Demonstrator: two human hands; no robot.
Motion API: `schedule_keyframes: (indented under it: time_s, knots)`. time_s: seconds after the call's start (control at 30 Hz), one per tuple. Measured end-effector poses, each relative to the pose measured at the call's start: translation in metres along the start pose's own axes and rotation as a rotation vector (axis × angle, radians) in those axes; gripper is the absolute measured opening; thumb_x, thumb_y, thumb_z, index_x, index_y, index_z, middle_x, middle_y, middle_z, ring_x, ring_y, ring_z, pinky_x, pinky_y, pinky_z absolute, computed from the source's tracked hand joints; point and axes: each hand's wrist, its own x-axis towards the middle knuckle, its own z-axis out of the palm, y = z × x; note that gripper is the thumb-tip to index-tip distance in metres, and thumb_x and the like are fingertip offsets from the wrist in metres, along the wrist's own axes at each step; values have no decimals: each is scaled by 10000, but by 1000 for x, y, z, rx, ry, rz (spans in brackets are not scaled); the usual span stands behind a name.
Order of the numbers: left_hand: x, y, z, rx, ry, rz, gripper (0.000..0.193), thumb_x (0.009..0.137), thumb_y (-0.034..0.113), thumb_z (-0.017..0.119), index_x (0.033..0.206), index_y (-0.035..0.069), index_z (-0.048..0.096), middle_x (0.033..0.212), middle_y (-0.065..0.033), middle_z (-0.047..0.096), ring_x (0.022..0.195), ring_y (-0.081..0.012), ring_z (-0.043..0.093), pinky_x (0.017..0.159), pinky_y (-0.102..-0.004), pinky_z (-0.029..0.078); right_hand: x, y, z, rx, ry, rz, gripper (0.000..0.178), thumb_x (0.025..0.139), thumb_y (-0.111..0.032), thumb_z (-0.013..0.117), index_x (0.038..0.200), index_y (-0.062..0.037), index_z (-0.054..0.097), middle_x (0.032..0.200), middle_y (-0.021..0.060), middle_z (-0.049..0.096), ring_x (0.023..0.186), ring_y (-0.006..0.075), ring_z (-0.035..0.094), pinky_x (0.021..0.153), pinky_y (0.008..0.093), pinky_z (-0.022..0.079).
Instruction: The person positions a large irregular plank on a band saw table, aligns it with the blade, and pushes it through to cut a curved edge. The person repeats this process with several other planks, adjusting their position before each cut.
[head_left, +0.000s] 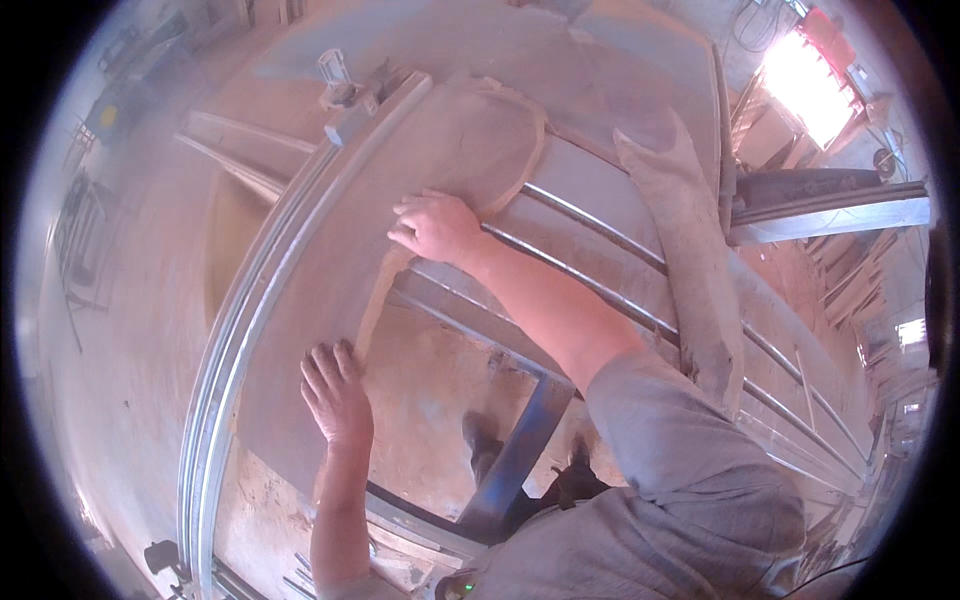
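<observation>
- Board [345, 250]: brown, curve-edged; extends from centre left to upper centre, beside the long metal rail [256, 308].
- Left hand [337, 392]: centre left, on the board; fingers extended, slightly apart.
- Right hand [437, 228]: upper centre, at the curved edge; fingers bent, grip cannot be determined.

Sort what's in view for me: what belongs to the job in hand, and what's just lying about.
In the job, it seems:
- board, with the left hand and right hand on it
- rail along the board's left side
- rods

Apparently lying about, untouched:
- rough plank across the rods
- scrap wood at far right
</observation>
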Motion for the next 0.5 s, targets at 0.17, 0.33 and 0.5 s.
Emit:
schedule_keyframes:
  time_s: [0.17,0.33,0.5]
  knots:
    - [1,1,-3,29,-16,-9,497,865,150,579,1334,73,432,1333,-196,455,1234,-408,469,939,-474,456,-7,3,15,-26,140,-54,358,875,-385,615,938,-55,739,1138,112,690,1047,253,645,991,386,460]
    - [-29,-12,-11,74,-26,14,497,874,142,568,1347,58,439,1322,-204,474,1208,-419,493,938,-471,481,-27,-23,9,-6,112,-92,368,884,-386,604,948,-48,734,1120,125,692,1025,272,652,945,416,487]
    - [-84,-35,-63,-84,-184,58,473,882,120,558,1332,31,444,1342,-239,473,1215,-426,503,939,-470,495,-69,-91,-40,157,92,-26,304,903,-307,610,998,-39,717,1051,134,702,986,298,657,893,422,502]
